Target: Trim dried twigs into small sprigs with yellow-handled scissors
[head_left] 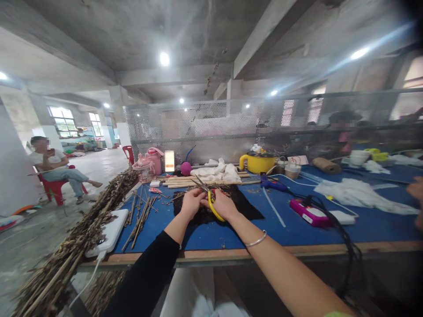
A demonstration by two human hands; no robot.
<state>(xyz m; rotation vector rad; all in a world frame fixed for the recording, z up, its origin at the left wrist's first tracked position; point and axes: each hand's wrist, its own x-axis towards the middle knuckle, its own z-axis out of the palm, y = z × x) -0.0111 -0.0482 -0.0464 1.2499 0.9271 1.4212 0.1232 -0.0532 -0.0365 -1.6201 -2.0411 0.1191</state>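
Note:
My right hand [223, 204] grips yellow-handled scissors [209, 197], blades pointing up and to the left. Just to their left, my left hand [191, 201] pinches a thin dry twig [185, 192] beside the blades. Both hands hover over a dark cloth [246, 207] spread on the blue table [211, 235]. A silver bracelet [256, 240] circles my right wrist, and my left arm wears a black sleeve. Several loose twigs [140, 218] lie on the table to the left of my hands.
A long bundle of dry stalks [82, 233] runs along the table's left edge over a white device [110, 229]. Wooden sticks [198, 180], white cloths [357, 193], a yellow pot [257, 163], a pink device with a black cable [312, 213] and a pink bottle [153, 160] stand farther back. A person sits at the left [54, 169].

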